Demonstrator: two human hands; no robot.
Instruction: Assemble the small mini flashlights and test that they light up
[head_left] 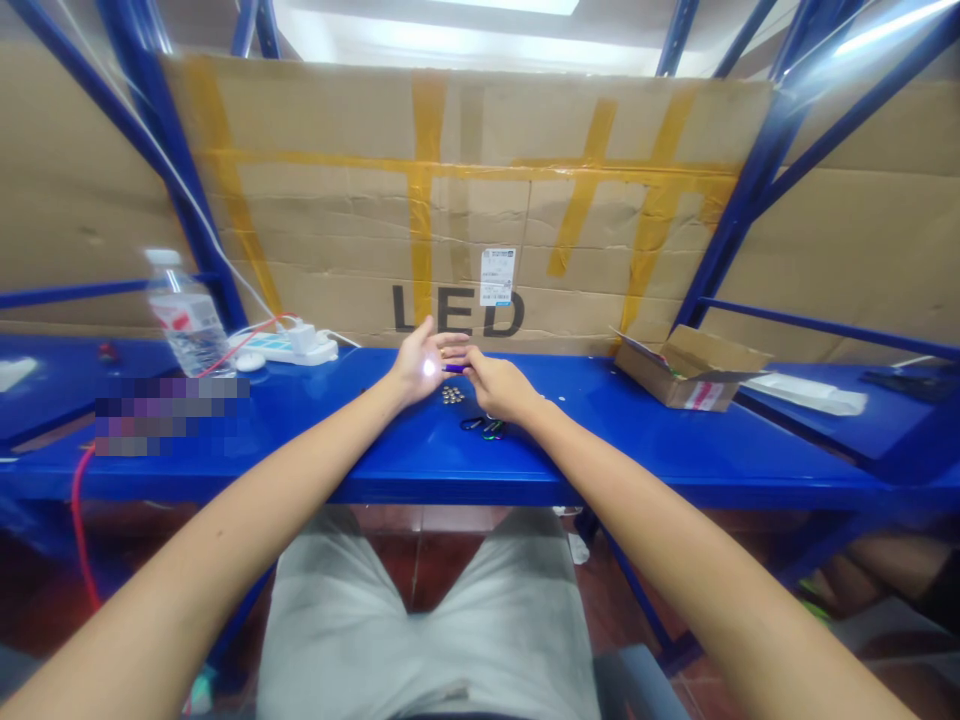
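My right hand (496,386) is closed around a small purple torch (454,368) and points it to the left. Its beam makes a bright white spot on the palm of my left hand (421,366), which is held open with fingers spread, just above the blue table (675,450). Several small silver button cells (452,396) lie on the table between the hands. Under my right wrist lie a few small dark keyring pieces (484,426), partly hidden by the hand.
A clear water bottle (186,318) stands at the left, beside a white power strip (289,345) with a red cable. An open cardboard box (694,368) sits at the right. A taped cardboard sheet marked LED stands behind, between blue rack posts.
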